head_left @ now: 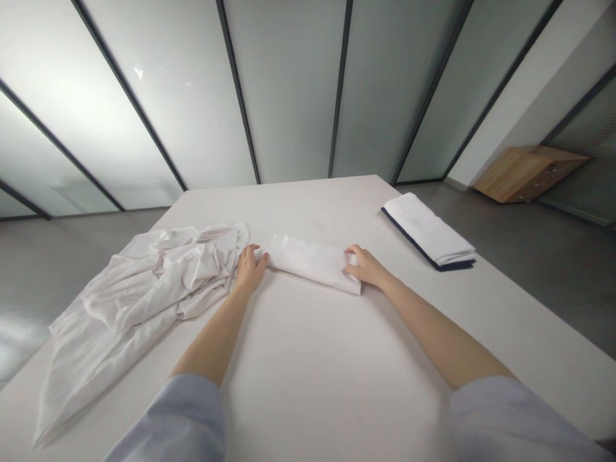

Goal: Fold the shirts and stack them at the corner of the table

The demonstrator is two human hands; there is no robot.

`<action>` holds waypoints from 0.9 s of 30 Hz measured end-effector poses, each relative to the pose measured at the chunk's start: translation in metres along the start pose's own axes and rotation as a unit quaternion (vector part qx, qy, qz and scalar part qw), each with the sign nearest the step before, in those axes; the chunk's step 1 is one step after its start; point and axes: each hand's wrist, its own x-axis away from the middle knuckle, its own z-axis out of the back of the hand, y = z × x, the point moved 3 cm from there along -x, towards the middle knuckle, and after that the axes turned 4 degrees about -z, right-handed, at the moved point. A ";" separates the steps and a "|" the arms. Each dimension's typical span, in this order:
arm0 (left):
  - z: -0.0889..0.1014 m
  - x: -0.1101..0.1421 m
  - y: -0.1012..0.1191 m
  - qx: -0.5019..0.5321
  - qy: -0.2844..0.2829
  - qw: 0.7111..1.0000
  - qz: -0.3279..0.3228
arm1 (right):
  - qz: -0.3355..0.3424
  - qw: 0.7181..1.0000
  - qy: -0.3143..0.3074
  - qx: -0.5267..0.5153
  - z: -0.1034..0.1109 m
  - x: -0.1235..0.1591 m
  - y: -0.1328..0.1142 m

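Between both hands, folded white cloth (pixel 312 262), left grip (pixel 249 266) flat, right grip (pixel 364 265) pinching it

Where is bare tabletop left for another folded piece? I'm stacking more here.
Bare table lies between the forearms, and far side behind the folded cloth. Crowded: crumpled pile by the left hand; folded stack beyond the right hand.

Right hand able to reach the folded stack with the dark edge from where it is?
Probably yes: bare table lies between the right hand and the stack, nothing blocking, though the hand rests on the folded white cloth.
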 end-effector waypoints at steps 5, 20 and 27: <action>0.001 0.000 0.001 0.018 0.001 1.000 0.025 | -0.002 0.998 -0.055 0.033 0.002 -0.011 -0.002; 0.001 -0.004 0.001 0.040 0.002 0.999 0.035 | -0.113 0.953 -0.267 0.086 0.003 -0.055 -0.071; -0.001 -0.005 -0.001 0.052 -0.007 0.997 0.051 | -0.157 0.928 -0.322 0.101 0.004 -0.052 -0.083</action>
